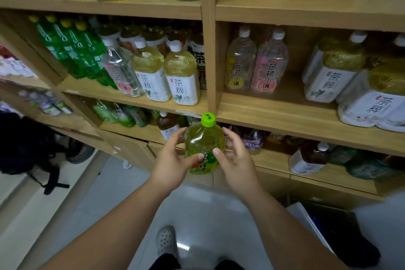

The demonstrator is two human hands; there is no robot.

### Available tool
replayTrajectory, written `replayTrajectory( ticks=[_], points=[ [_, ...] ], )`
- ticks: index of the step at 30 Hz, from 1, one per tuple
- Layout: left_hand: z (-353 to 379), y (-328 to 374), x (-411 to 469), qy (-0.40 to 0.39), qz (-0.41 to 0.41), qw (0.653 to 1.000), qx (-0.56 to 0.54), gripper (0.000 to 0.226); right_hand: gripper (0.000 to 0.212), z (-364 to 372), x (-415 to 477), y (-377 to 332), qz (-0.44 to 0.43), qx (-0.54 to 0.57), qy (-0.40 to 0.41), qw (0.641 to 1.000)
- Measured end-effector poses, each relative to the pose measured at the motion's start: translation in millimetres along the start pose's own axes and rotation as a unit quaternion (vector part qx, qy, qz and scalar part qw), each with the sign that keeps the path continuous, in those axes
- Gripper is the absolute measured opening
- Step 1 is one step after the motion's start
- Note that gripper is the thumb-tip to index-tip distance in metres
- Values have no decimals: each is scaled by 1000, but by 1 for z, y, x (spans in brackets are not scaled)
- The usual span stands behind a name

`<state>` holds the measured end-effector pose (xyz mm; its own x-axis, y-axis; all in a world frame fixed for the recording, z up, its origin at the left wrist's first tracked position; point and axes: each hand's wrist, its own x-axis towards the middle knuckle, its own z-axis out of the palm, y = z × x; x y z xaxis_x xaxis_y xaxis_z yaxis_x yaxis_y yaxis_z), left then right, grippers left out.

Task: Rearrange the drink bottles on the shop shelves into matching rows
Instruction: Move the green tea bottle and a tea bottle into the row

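Green-capped bottle (205, 145), upright in front of the lower shelf (140, 132), gripped at its sides by left hand (173, 158) and right hand (236, 157). Keep level; likely best set beside the blurred green bottles (114, 114) at left, label outward.

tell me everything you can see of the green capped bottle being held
The green-capped bottle is clear plastic filled with yellow-green drink, with a green screw cap and a green label with characters low on its body. It is held roughly upright in the air before the lower shelf. The left hand and right hand grip its sides, thumbs on the front.
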<state>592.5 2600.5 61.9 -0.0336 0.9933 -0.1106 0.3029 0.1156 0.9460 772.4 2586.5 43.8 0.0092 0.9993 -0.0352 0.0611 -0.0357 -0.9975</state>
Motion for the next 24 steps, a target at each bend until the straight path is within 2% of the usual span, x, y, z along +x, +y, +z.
replayTrajectory(
  ticks=[6, 11, 19, 24],
  points=[
    [-48, -36, -4, 12, -35, 999, -21, 70, 53, 58, 7, 20, 28, 20, -42, 999],
    [-102, -74, 14, 7, -47, 998, -35, 67, 53, 125, 22, 37, 61, 31, -40, 997],
    [-224, -126, 84, -48, -48, 997, -37, 66, 50, 264, 62, 43, 93, 11, 16, 996],
    [-265, -159, 130, -77, -34, 996, -6, 69, 52, 314, 88, 52, 110, -6, 59, 992]
  ],
)
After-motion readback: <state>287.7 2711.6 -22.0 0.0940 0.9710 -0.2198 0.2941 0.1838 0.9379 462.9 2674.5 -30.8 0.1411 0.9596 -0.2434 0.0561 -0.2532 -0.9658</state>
